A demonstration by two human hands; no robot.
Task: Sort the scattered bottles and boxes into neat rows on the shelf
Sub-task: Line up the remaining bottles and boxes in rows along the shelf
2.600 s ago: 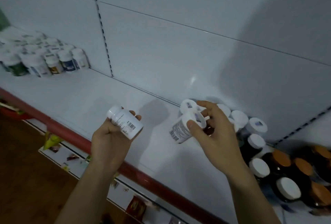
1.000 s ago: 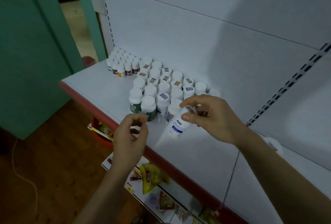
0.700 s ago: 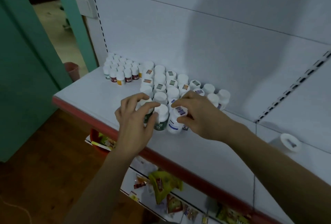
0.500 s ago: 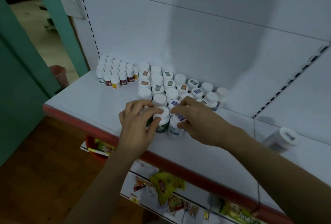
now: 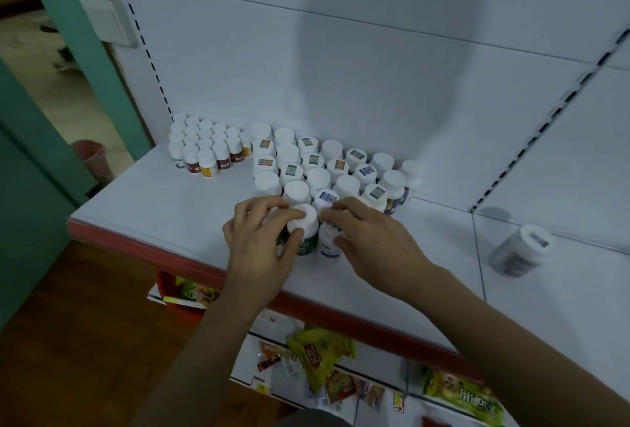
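Several white-capped bottles (image 5: 324, 167) stand in rows at the back of the white shelf (image 5: 163, 201). At the front of this group, my left hand (image 5: 259, 246) grips a green-labelled bottle (image 5: 305, 227), thumb on its side and fingers over the caps beside it. My right hand (image 5: 371, 242) grips a blue-labelled bottle (image 5: 328, 242) standing right beside the green one, its fingers covering the cap. A block of smaller bottles (image 5: 204, 148) stands further left. One loose bottle (image 5: 518, 251) sits tilted on the shelf far to the right.
The shelf has a red front edge (image 5: 143, 246). A lower shelf holds snack packets (image 5: 320, 355). A green door frame (image 5: 78, 44) and a pink bin (image 5: 92, 157) are at the left. Bare shelf surface lies between the bottle group and the loose bottle.
My right hand brought the tilted blue-labelled bottle down upright at the front of the group. My left hand, empty a second ago, closed on the green-labelled bottle beside it.
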